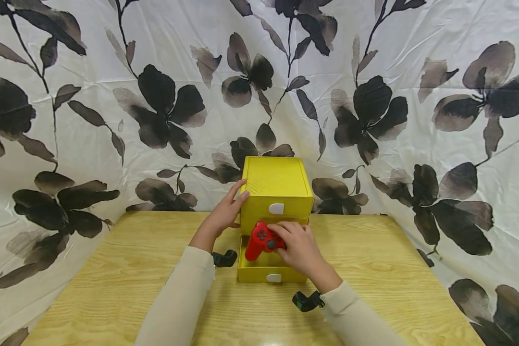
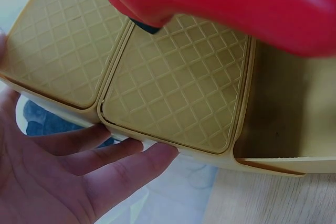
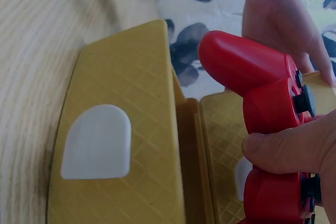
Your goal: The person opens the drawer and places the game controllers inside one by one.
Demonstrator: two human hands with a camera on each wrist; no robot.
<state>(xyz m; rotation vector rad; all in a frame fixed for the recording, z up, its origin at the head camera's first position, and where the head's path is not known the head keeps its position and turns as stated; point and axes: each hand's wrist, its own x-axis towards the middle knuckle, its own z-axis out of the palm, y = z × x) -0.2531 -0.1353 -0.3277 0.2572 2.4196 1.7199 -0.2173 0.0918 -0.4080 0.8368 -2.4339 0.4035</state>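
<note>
A red game controller (image 1: pixel 255 244) is pinched in my right hand (image 1: pixel 300 247), over the pulled-out bottom drawer (image 1: pixel 272 275) of a yellow drawer box (image 1: pixel 278 178). In the right wrist view, the thumb presses between the two thumbstick mounts of the controller (image 3: pixel 247 61). My left hand (image 1: pixel 225 214) rests against the left side of the box near its top, fingers extended. The left wrist view has those fingers (image 2: pixel 126 174) along the box's edge, beside two lattice-patterned drawer fronts. The right hand's other fingers are hidden behind the controller in the right wrist view.
The box stands at the back of a wooden table (image 1: pixel 155 269), close to a white floral cloth (image 1: pixel 225 120). White rounded tabs (image 1: pixel 276 208) mark the drawer fronts. Each wrist wears a black device (image 1: pixel 308 301); the right one hangs near the open drawer.
</note>
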